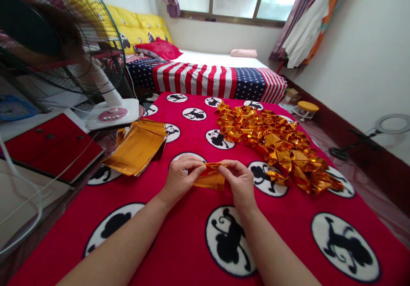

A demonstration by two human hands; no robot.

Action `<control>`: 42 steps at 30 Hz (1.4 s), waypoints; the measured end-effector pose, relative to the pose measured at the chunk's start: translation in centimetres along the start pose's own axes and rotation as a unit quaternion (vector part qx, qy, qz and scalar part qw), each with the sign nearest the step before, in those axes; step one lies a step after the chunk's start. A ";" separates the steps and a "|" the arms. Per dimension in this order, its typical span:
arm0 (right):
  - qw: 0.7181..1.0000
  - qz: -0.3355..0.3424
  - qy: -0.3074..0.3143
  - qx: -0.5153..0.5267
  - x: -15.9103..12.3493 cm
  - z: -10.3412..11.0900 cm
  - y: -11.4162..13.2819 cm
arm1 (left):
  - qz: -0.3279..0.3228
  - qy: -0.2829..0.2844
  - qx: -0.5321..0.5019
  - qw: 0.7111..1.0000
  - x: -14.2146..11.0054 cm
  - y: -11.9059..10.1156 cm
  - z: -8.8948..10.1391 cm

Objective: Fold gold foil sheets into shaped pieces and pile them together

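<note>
gold sheet: one, pinched by two hands

A head-worn camera looks forward and down, near the red cloth.

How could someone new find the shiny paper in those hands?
Look for the big, patterned red cloth. Near its middle, the left hand and right hand pinch a gold foil sheet. It's the only foil being held: the sheet stack to its left lies flat, and the foil heap to its right is crinkled.
</note>
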State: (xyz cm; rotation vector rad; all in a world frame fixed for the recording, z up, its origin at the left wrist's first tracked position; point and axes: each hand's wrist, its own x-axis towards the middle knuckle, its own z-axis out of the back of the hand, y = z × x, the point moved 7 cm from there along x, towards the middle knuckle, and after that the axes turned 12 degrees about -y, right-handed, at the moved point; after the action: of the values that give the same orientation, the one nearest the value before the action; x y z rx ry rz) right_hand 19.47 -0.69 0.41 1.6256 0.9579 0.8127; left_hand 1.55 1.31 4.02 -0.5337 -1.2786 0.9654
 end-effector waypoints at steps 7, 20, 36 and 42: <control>1.000 0.006 -0.018 0.019 0.2 0.1 0.1 | -0.001 0.003 0.002 1.000 -0.1 0.0 -0.1; 0.999 0.022 -0.024 0.031 0.3 0.3 -0.1 | -0.011 0.009 -0.004 1.000 -0.2 -0.1 -0.3; 0.996 0.046 -0.070 0.044 1.0 1.6 0.5 | 0.092 -0.048 -0.074 0.992 0.6 1.9 1.6; 0.997 0.036 -0.061 0.042 0.9 1.5 0.2 | 0.109 -0.047 -0.096 0.988 0.5 1.7 1.5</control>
State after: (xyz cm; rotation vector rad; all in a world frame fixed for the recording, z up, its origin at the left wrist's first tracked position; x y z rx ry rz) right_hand 21.19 -0.57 0.33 1.7703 0.8612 0.7201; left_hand -0.44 2.41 3.31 -0.7978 -1.4283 1.0642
